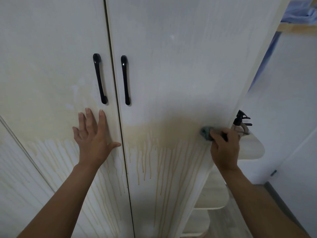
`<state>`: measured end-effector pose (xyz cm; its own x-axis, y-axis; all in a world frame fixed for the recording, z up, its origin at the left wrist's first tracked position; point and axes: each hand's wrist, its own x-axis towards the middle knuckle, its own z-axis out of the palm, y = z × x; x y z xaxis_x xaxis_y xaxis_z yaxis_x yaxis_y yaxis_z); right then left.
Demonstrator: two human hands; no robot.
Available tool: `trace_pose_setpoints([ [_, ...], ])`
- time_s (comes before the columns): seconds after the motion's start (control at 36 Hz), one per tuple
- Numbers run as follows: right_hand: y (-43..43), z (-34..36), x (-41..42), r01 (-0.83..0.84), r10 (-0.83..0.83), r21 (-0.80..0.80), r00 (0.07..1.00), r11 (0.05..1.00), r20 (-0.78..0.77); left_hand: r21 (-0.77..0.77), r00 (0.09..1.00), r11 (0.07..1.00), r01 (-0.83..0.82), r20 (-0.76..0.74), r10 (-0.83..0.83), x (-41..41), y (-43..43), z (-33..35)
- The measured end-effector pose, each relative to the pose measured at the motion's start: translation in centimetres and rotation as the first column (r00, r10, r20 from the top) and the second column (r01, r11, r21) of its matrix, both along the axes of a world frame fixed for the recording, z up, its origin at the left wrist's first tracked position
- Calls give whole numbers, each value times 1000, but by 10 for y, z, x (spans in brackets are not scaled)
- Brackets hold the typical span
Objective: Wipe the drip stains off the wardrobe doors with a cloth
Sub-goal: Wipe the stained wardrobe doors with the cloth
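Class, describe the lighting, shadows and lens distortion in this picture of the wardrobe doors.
Head view: soft, dim light; a broad shadow falls on the right door beside the right hand gripping the cloth. Head view: small glints on the black handles. Head view: the wide-angle lens makes the door edges lean and splay.

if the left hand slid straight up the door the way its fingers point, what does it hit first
Probably the lower end of the black handle on the left door; the left hand lies flat with its index fingertip right beneath it.
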<state>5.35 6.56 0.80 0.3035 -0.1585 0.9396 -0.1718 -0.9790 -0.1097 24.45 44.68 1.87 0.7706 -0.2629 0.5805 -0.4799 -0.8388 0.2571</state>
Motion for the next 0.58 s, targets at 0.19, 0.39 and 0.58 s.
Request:
trace_pose_setpoints([
  [0.19,15,-28,-12,-61,80,137,987,989,-142,16,1000,1000,1,-4,-1,0,0,1],
  [0.39,28,73,1,-77,-2,262,957,962,289,10,1000,1000,13,-8,-13,-1,0,2],
  [0.58,37,46,27,-22,-7,118,971,993,239,12,1000,1000,10,-5,-10,-2,0,2],
])
